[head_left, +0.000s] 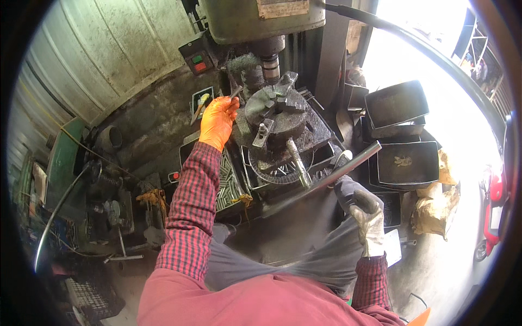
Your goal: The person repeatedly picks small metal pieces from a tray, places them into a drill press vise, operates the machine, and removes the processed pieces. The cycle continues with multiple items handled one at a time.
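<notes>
My left hand [217, 122], in an orange glove, reaches to the left side of a drill press chuck vise [277, 111]. Its fingers are pinched on a short, dark, thin rod-like piece [236, 92], whose exact kind I cannot make out. Above the vise hangs the drill chuck [270, 65] of the green machine head. My right hand [370, 225], in a pale glove with grey fingers, hovers by my right knee. Its fingers bend loosely with the thumb apart, and nothing shows in them. The vise has a bolted clamp [262, 133] and a worn metal handle [298, 163].
Many short metal pins fill a tray [243, 191] beside my left forearm. A long metal bar [353, 164] slants in front of the vise. Black bins [408, 163] are stacked at the right. On the left wall side sits a switch box [196, 56] with green and red buttons.
</notes>
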`<act>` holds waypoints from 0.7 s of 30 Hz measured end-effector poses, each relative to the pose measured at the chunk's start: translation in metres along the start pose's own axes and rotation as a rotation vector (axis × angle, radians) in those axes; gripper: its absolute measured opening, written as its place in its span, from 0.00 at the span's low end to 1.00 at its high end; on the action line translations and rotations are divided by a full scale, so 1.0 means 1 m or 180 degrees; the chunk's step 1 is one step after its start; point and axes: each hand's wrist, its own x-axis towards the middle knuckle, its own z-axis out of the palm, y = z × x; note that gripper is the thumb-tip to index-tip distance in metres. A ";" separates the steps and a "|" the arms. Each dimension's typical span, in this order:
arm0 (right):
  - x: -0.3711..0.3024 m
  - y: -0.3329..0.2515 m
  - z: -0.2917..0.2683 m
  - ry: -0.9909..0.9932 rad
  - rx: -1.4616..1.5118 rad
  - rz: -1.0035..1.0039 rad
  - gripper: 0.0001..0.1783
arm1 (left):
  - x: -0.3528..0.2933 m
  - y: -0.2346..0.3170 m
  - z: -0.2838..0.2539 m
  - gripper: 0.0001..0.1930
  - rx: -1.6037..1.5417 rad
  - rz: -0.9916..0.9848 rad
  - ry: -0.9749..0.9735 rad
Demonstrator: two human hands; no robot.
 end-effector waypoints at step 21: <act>-0.024 -0.024 -0.001 -0.0438 0.0037 -0.0080 0.31 | 0.036 -0.044 0.068 0.06 0.1111 -0.0175 -0.0517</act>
